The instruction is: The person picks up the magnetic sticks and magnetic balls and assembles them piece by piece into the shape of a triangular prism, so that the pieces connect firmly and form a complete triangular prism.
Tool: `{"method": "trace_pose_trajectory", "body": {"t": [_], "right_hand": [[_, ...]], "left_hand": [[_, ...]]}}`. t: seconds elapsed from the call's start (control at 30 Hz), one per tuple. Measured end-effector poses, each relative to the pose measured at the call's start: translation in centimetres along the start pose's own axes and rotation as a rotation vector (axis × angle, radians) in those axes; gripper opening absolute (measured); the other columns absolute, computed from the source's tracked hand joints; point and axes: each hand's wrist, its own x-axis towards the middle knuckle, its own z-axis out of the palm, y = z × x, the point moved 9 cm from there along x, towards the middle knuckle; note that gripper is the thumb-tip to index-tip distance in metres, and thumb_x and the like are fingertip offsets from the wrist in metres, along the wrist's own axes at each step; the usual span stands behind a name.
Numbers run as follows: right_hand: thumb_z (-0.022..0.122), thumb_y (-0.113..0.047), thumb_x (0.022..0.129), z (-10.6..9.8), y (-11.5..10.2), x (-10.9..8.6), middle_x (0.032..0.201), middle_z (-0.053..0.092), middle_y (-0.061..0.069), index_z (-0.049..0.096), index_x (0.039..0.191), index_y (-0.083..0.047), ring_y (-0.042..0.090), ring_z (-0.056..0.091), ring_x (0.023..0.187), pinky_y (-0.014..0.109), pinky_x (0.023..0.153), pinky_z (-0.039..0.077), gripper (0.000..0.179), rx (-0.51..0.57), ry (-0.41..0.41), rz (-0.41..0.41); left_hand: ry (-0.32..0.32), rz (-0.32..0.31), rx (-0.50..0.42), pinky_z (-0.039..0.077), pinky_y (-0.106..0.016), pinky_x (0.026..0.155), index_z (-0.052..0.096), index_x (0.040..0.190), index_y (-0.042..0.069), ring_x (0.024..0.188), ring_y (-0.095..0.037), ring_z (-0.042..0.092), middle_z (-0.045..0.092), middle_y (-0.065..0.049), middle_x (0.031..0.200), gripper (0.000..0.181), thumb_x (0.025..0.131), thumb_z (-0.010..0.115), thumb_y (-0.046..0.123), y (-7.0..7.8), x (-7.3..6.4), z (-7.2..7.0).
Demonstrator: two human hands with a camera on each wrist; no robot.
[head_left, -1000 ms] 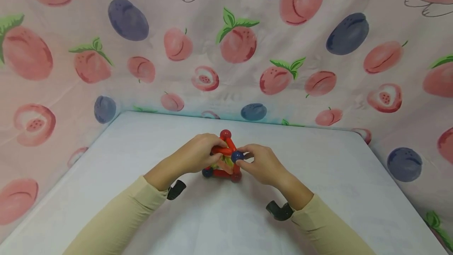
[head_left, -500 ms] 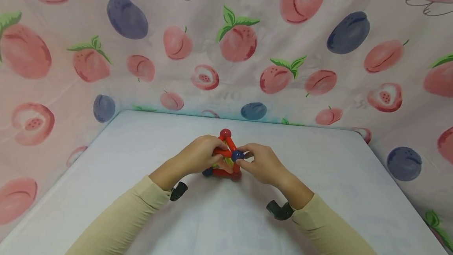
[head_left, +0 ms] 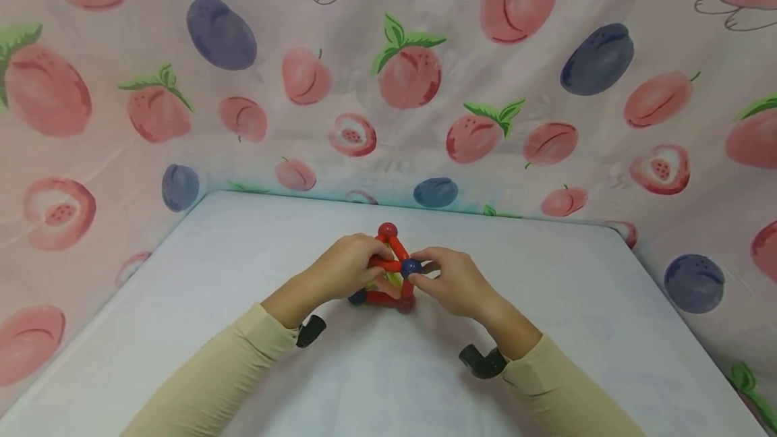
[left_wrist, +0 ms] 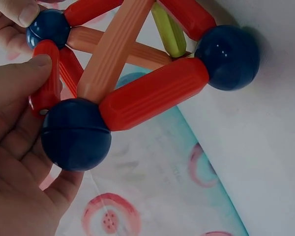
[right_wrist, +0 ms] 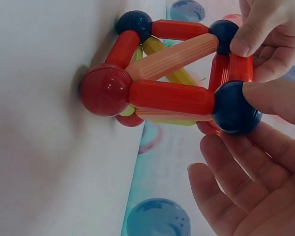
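Note:
A toy frame of magnetic rods and balls stands on the table, with a red ball (head_left: 388,230) at its far top corner. My left hand (head_left: 342,263) pinches a red rod (left_wrist: 45,81) along the frame's top edge. That rod's near end lies beside a blue ball (left_wrist: 76,142) in the left wrist view, and its other end meets a second blue ball (head_left: 411,268). My right hand (head_left: 454,282) holds this second ball between thumb and fingers. Orange rods (right_wrist: 172,56) and a yellow-green rod (left_wrist: 169,30) brace the sides. My left hand partly hides the frame in the head view.
The frame's lower corners, a blue ball (left_wrist: 227,58) and a red ball (right_wrist: 105,91), sit at the white tabletop (head_left: 388,383). A fruit-printed cloth (head_left: 364,73) rises behind the table. Dark curved mounts (head_left: 482,361) project below both wrists.
My left hand has shifted slightly right along the red rod. The blue ball in my right hand has moved a little to the right; the rest of the frame stays in place.

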Motion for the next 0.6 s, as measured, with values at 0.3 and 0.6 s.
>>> {"method": "trace_pose_trajectory", "body": {"t": [0.3, 0.6], "right_hand": [[0.074, -0.020, 0.092, 0.0, 0.5, 0.0, 0.113, 0.070, 0.006, 0.068, 0.124, -0.007, 0.025, 0.068, 0.100, 0.032, 0.070, 0.059, 0.035, 0.024, -0.002, 0.009], [0.074, -0.021, 0.092, 0.1, 0.6, 0.0, 0.112, 0.069, 0.005, 0.068, 0.124, -0.008, 0.023, 0.067, 0.100, 0.031, 0.069, 0.058, 0.035, 0.024, -0.005, 0.021]], "left_hand": [[-0.004, 0.011, -0.028, 0.055, -0.030, 0.082, 0.075, 0.104, 0.007, 0.093, -0.019, 0.059, 0.069, 0.001, 0.093, 0.018, 0.086, 0.079, 0.007, -0.2, 0.3, 0.6], [0.021, -0.025, -0.049, 0.050, -0.039, 0.098, 0.071, 0.119, 0.005, 0.113, -0.025, 0.057, 0.068, -0.007, 0.115, 0.034, 0.087, 0.079, 0.009, -1.7, -0.8, -0.3]]}}
